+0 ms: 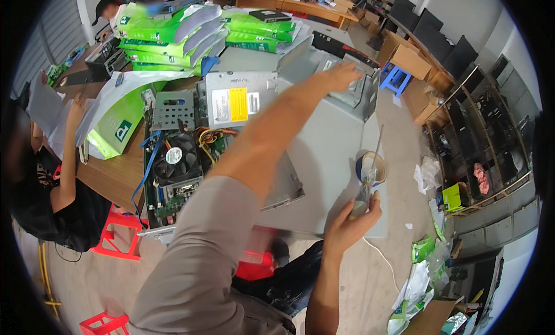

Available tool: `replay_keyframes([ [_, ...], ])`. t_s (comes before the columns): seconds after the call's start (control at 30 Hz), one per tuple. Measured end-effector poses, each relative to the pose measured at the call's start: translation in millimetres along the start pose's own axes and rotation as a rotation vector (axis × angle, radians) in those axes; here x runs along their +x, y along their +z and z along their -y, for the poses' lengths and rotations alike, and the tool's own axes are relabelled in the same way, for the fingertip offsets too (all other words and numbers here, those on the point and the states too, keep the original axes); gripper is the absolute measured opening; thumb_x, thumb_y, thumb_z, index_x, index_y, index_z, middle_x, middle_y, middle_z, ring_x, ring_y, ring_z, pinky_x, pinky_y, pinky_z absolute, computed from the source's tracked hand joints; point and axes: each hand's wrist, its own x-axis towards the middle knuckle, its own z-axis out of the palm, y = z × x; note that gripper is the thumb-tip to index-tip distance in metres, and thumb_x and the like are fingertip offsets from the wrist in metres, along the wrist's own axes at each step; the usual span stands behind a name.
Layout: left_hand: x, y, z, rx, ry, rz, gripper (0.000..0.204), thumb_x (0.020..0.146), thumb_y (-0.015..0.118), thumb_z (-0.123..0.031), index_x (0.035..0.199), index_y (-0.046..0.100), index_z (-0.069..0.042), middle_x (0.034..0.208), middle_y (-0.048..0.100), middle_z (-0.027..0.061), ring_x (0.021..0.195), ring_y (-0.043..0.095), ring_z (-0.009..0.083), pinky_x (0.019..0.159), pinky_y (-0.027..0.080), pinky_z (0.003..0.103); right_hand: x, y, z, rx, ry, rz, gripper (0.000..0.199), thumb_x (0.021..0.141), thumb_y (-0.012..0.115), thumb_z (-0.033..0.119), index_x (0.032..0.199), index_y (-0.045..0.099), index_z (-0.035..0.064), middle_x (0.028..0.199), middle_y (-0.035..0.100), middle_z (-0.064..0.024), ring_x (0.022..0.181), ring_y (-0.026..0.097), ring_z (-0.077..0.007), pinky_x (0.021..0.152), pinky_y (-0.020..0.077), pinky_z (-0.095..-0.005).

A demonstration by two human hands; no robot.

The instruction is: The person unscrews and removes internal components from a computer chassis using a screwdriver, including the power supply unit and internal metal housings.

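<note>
Right hand (pixel 351 224) grasps screwdriver (pixel 366 192), shaft up, by round tub (pixel 381 173) on table (pixel 324 209). Computer (pixel 186 190) at table's left: cover looks already off, fan (pixel 173 155) and board bared; drive (pixel 218 83) sits toward far end. What is left: unclear. Left hand (pixel 342 76) stretches over metal panel (pixel 366 95); cannot tell if gripping. Drive bears yellow and white labels, print too small; green bags (pixel 165 34) beyond carry pale lettering.
</note>
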Motion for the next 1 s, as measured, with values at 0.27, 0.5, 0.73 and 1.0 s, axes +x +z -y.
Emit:
replay_keyframes([
  [0.27,-117,-185,44,0.260,-0.314,0.758,0.077,0.088,0.074,-0.058,0.146,0.058,-0.011,0.148,0.057,0.0209,0.134,0.058,0.0331,0.112,0.045,0.046,-3,5,-6,-0.009,-0.079,-0.016,0.046,0.097,0.066,0.006,0.138,0.050,-0.0073,0.124,0.058,-0.0245,0.115,0.056,-0.0426,0.101,0.0439,-0.0490],
  [0.5,-231,-211,71,-0.462,-0.686,0.688,0.110,0.081,0.060,-0.087,0.158,0.046,-0.010,0.157,0.047,0.0218,0.141,0.050,0.0353,0.116,0.042,0.042,0,2,4,0.015,-0.122,0.254,0.043,0.092,0.070,0.009,0.132,0.057,-0.0011,0.122,0.062,-0.0201,0.114,0.060,-0.0406,0.098,0.0479,-0.0467],
  [0.73,-260,-232,-1,0.160,-0.233,0.241,0.070,0.091,0.071,-0.052,0.145,0.057,-0.009,0.140,0.055,0.0180,0.133,0.054,0.0354,0.110,0.047,0.045,2,0,11,0.043,-0.176,0.371,0.048,0.089,0.076,0.010,0.134,0.059,0.0025,0.122,0.065,-0.0188,0.112,0.062,-0.0398,0.096,0.0499,-0.0470],
  [1.0,-354,-211,-103,0.172,0.086,0.634,0.020,0.083,0.074,-0.010,0.102,0.071,-0.005,0.112,0.064,0.0092,0.107,0.065,0.0305,0.090,0.056,0.045,-1,4,9,0.013,-0.151,0.390,0.048,0.091,0.075,0.009,0.135,0.059,0.0021,0.126,0.066,-0.0200,0.115,0.063,-0.0374,0.099,0.0500,-0.0449],
])
